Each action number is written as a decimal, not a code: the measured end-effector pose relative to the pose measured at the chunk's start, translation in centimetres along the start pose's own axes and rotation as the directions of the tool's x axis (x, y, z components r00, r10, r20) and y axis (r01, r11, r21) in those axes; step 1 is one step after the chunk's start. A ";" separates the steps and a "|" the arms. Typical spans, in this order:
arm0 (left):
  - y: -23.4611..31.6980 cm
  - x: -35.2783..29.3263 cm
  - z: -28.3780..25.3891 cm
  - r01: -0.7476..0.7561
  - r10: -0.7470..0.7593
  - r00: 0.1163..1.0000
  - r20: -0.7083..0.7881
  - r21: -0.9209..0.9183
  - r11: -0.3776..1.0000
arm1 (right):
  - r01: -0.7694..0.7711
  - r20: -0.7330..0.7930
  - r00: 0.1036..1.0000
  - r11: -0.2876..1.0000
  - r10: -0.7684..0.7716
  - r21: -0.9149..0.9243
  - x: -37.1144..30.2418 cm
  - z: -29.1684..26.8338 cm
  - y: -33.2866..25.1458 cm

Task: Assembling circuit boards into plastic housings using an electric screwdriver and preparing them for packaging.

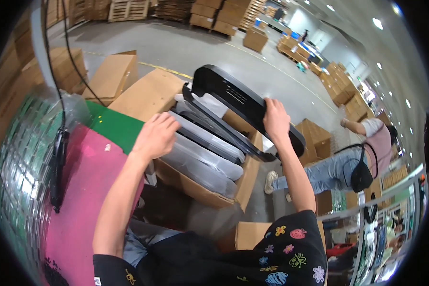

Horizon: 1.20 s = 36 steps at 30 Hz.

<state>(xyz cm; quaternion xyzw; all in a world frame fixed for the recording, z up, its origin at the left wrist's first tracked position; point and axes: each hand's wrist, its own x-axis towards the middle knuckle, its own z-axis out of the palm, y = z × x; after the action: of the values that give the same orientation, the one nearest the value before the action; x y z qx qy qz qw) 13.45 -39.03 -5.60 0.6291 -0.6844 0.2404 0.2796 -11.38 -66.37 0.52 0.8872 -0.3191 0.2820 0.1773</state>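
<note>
A long black plastic panel [224,90] with rounded corners, a raised rim and rows of small slots stands tilted over an open cardboard box [195,188]. My right hand [276,119] grips its upper edge. Just below it, a second black frame-like piece [219,123] slants over the box. Several flat pieces in cloudy plastic wrap [200,159] stand on edge inside. At the box's left side, my left hand [156,136] is closed, fingers curled beside the wrapped pieces. Whatever its fingertips may hold is hidden.
A pink and green table surface [88,176] lies at left, with bubble wrap [19,148] and a hanging black tool [59,167] on a cable. Cartons [114,74] stand beyond. At right, a co-worker [362,152] bends near a carton [314,138].
</note>
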 end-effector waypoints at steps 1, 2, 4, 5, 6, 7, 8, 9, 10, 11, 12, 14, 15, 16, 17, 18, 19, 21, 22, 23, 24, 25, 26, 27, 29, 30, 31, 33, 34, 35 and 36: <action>0.3 0.0 -0.6 -0.021 0.021 1.000 -0.001 -0.017 1.000 | 0.030 0.002 1.000 0.999 -0.030 -0.029 0.1 0.1 -0.2; 0.5 0.0 -1.4 -0.002 0.002 1.000 0.013 -0.018 1.000 | 0.045 0.026 0.999 0.999 -0.044 -0.027 0.1 0.4 -0.5; 0.8 0.2 -2.9 0.018 -0.017 0.999 0.031 -0.016 1.000 | 0.058 0.051 0.997 0.998 -0.057 -0.018 0.7 1.0 -0.9; 1.0 0.4 -3.7 0.006 -0.006 1.000 0.013 0.014 1.000 | 0.047 0.098 0.994 0.997 -0.042 -0.053 1.0 1.0 -0.9; 1.0 0.3 -4.7 0.004 -0.004 1.000 0.000 0.055 0.999 | 0.045 0.143 0.989 0.996 -0.034 -0.075 1.6 1.2 -1.3; 1.3 0.3 -5.3 0.006 -0.006 1.000 0.007 0.055 0.998 | 0.031 0.100 0.995 0.999 -0.027 -0.041 2.0 1.0 -0.6; 1.5 0.3 -6.0 0.001 -0.001 1.000 -0.006 0.063 0.998 | -0.022 0.091 0.996 0.999 0.025 -0.034 2.7 0.8 0.0; 1.6 0.2 -6.9 0.000 0.001 1.000 -0.017 0.079 0.997 | -0.071 0.081 0.994 0.997 0.072 -0.017 3.4 0.8 0.4; 1.6 0.0 -7.5 0.009 -0.008 1.000 -0.009 0.098 0.995 | -0.074 0.035 0.997 0.996 0.072 0.040 4.0 0.5 1.0; 1.6 -0.1 -8.2 0.014 -0.013 1.000 -0.005 0.109 0.994 | -0.075 -0.011 0.997 0.992 0.076 0.097 4.5 0.3 1.5; 1.8 -0.3 -8.6 0.011 -0.010 1.000 -0.013 0.126 0.992 | -0.089 -0.040 0.994 0.980 0.097 0.180 4.7 -0.1 1.5; 1.9 -0.7 -10.6 0.021 -0.020 1.000 -0.007 0.168 0.986 | 0.002 -0.139 0.989 0.943 0.046 0.332 5.6 -1.3 0.4; 2.2 -0.7 -12.0 0.028 -0.029 1.000 0.001 0.184 0.983 | 0.102 -0.226 0.974 0.915 -0.012 0.390 6.0 -1.8 -0.2; 2.4 -0.6 -13.1 0.040 -0.029 0.998 -0.050 0.252 0.967 | 0.105 -0.224 0.974 0.910 -0.013 0.402 6.2 -2.6 -1.2; 2.7 -0.5 -14.3 0.055 -0.024 0.995 -0.101 0.318 0.946 | 0.171 -0.247 0.967 0.865 -0.056 0.471 6.3 -3.4 -2.2; 3.1 -0.5 -15.1 0.091 -0.042 0.989 -0.142 0.356 0.930 | 0.229 -0.269 0.959 0.817 -0.095 0.529 6.1 -4.5 -3.2; 3.8 -0.1 -16.3 0.127 -0.051 0.978 -0.201 0.383 0.915 | 0.228 -0.264 0.960 0.812 -0.096 0.537 5.8 -5.5 -4.2; 5.3 0.7 -19.5 0.149 -0.017 0.955 -0.295 0.428 0.891 | 0.346 -0.252 0.937 0.756 -0.243 0.556 5.1 -7.7 -6.4; 6.6 0.5 -22.7 0.182 -0.011 0.948 -0.317 0.514 0.838 | 0.423 -0.262 0.906 0.726 -0.333 0.542 5.4 -8.4 -8.0; 7.7 0.5 -25.0 0.222 -0.058 0.954 -0.295 0.563 0.796 | 0.482 -0.231 0.873 0.685 -0.430 0.546 5.3 -9.6 -8.8; 8.9 0.3 -27.1 0.260 -0.117 0.949 -0.292 0.520 0.814 | 0.553 -0.223 0.817 0.612 -0.532 0.566 5.3 -10.8 -10.3; 10.1 -0.1 -28.7 0.306 -0.180 0.940 -0.290 0.480 0.822 | 0.587 -0.179 0.754 0.526 -0.632 0.616 5.4 -11.8 -11.6; 11.0 -0.6 -29.8 0.321 -0.265 0.946 -0.187 0.440 0.839 | 0.653 -0.181 0.667 0.450 -0.723 0.610 5.4 -12.6 -13.0; 11.0 -1.3 -30.0 0.357 -0.353 0.932 -0.084 0.389 0.849 | 0.618 -0.046 0.612 0.441 -0.790 0.651 5.3 -12.9 -14.5; 11.0 -3.3 -29.6 0.528 -0.578 0.800 0.158 0.270 0.805 | 0.616 -0.012 0.500 0.346 -0.866 0.707 4.7 -12.1 -17.5; 11.5 -5.0 -30.0 0.597 -0.645 0.715 0.268 0.245 0.764 | 0.637 -0.041 0.459 0.297 -0.887 0.711 4.2 -12.2 -20.1; 12.5 -6.3 -30.2 0.614 -0.700 0.617 0.360 0.337 0.714 | 0.627 -0.071 0.389 0.208 -0.918 0.751 3.8 -12.8 -22.5; 13.4 -11.1 -28.4 0.514 -0.589 0.786 0.189 0.331 0.791 | 0.619 -0.019 0.272 0.160 -0.962 0.769 2.8 -13.9 -25.4; 13.3 -12.0 -27.5 0.503 -0.599 0.779 0.185 0.386 0.774 | 0.587 0.033 0.325 0.229 -0.945 0.777 1.8 -12.9 -25.2; 13.5 -15.0 -28.2 0.590 -0.677 0.730 0.091 0.416 0.692 | 0.587 0.111 0.155 0.182 -0.982 0.789 2.3 -13.8 -28.9; 13.5 -15.3 -29.0 0.660 -0.764 0.640 0.086 0.448 0.603 | 0.642 0.072 0.178 0.172 -0.981 0.747 3.6 -10.9 -30.6</action>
<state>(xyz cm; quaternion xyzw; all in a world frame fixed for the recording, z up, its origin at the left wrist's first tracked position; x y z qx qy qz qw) 3.11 -6.91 5.40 0.9181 -0.3445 0.1463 0.1307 7.07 -40.26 7.11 0.9452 0.3134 -0.0634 -0.0657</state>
